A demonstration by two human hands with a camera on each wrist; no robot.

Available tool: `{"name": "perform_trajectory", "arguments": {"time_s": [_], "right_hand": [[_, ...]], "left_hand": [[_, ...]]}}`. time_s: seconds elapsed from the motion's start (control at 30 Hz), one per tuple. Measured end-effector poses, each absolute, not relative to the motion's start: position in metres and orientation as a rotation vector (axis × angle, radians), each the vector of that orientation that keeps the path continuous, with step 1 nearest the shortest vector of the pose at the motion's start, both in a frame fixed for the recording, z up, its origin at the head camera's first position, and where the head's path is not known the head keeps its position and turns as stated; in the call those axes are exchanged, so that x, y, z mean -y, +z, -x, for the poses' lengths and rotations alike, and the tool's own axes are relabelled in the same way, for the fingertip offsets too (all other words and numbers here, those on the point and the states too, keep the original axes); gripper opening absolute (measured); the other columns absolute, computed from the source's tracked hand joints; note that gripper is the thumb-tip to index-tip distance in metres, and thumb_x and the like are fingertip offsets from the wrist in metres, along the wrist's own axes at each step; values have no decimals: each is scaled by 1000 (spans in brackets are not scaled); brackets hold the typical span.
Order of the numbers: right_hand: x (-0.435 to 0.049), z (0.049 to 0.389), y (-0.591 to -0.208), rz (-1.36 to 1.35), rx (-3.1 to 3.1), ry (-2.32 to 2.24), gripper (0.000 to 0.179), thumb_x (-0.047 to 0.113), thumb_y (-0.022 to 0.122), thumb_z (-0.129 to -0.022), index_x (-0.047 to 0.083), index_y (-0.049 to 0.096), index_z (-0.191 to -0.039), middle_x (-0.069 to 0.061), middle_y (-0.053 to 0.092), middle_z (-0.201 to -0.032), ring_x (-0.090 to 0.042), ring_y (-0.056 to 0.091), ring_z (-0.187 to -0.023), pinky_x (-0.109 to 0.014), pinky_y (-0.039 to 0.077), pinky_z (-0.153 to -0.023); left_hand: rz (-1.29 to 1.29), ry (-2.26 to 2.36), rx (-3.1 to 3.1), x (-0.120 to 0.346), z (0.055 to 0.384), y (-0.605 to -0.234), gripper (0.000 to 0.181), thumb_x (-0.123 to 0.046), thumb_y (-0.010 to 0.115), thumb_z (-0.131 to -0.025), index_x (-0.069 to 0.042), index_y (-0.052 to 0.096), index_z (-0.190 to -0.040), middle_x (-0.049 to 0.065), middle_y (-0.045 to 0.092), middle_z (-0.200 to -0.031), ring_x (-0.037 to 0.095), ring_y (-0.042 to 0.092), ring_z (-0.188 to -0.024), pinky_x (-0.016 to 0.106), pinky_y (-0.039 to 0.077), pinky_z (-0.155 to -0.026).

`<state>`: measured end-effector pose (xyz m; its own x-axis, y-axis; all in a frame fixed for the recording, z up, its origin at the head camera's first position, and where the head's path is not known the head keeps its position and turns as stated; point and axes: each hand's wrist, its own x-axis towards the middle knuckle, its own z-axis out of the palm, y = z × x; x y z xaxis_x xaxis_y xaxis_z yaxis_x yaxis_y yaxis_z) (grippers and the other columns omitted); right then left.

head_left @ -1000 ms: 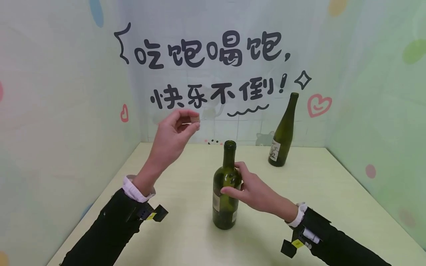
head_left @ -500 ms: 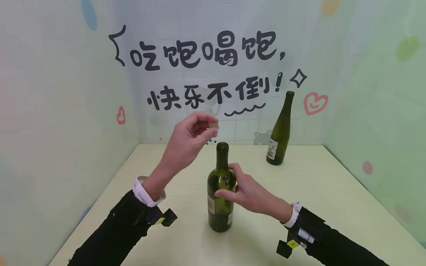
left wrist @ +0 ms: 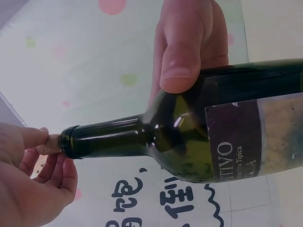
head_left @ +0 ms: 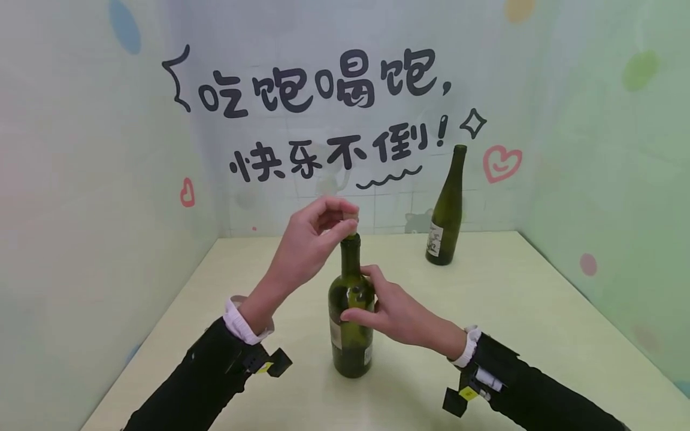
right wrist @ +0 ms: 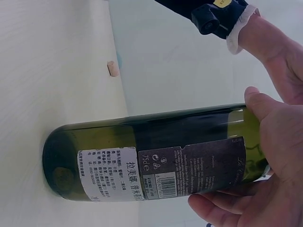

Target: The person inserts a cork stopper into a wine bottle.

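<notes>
A green wine bottle stands upright on the table, in the middle of the head view. My right hand grips it around the shoulder and upper body, thumb on the near side. Between thumb and fingers, my left hand pinches a cork at the bottle's mouth. In the left wrist view the cork lines up with the neck and meets the rim; how far it sits inside cannot be told. Dark and pale labels show on the bottle in the right wrist view.
Farther back on the right, a slimmer green bottle with a white label stands on the pale table. A second cork lies near the table's edge in the right wrist view. Printed curtains surround the table's back and sides.
My left hand has moved right and down, bringing the cork from the air left of the bottle to its mouth. My right hand keeps its grip on the bottle.
</notes>
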<state>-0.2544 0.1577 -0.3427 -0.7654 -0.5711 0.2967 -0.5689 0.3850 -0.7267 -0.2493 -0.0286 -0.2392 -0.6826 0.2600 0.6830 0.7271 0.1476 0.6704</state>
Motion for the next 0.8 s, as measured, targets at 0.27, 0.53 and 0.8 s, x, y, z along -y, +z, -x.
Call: {"name": "perform_trajectory", "arguments": {"time_s": [0.27,0.53,0.8], "right_hand": [[-158,256,-342,1063,-2623,-1360,70,50,68,-82,24,32,-136,7,63,-103,-13,60,-83,-30,53,-67],[-159,257,-342,1072,-2620,-1367,70,50,68,-82,24,32,-136,7,63,-104,-13,60,-85,-31,53,-67],[-159,257,-343,1077,-2630,-1364,70,51,68,-82,24,32,-136,7,63,-103,-13,59,-84,-31,52,-66]], "left_hand": [[931,-1565,2016,28,252,-245,22,-18,65,-91,-7,64,-110,1,65,-101,14,64,-90,31,50,-85],[899,-1571,2022,27,252,-248,23,-16,65,-91,-6,63,-111,2,65,-102,15,64,-91,30,49,-88],[918,-1515,2039,23,236,-243,17,-3,62,-91,3,62,-106,8,63,-107,20,62,-98,31,47,-92]]}}
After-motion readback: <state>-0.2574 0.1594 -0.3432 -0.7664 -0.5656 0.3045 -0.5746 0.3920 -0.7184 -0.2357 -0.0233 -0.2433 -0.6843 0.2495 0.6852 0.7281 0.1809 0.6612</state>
